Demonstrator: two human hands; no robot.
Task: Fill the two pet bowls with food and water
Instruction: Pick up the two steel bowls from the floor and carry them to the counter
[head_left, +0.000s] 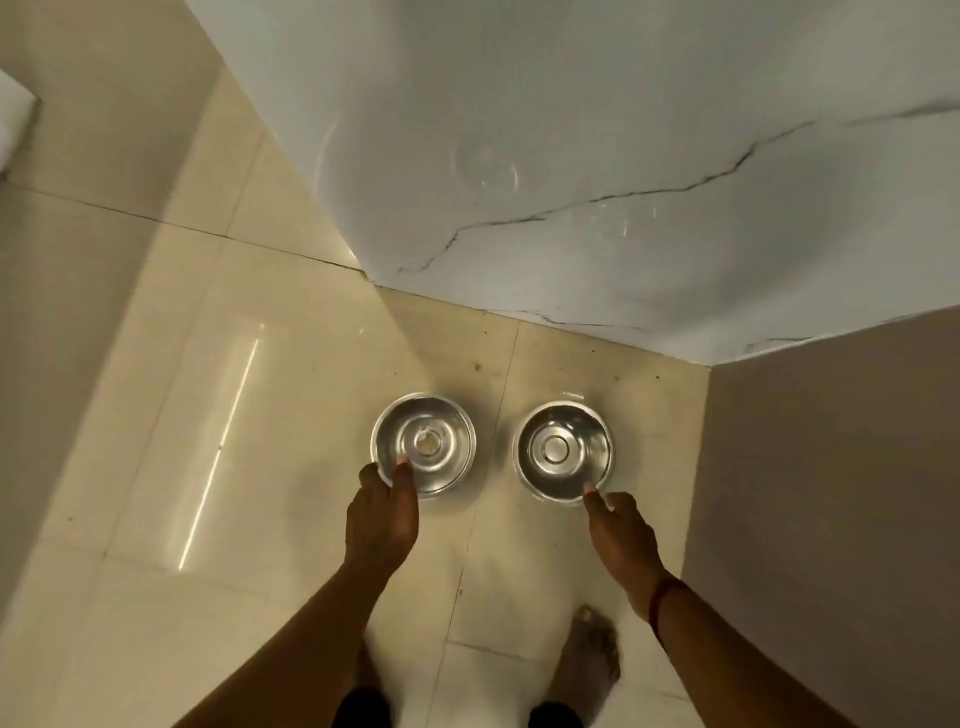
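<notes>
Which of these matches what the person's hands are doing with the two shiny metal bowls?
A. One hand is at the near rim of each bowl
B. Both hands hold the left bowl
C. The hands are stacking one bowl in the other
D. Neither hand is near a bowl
A: the left hand grips the left bowl at its near rim, and the right hand pinches the right bowl at its near rim. The bowls stand side by side on the floor.

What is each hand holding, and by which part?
Left hand pinches the left bowl at its near rim, thumb inside. Right hand pinches the right bowl at its near rim too.
</notes>
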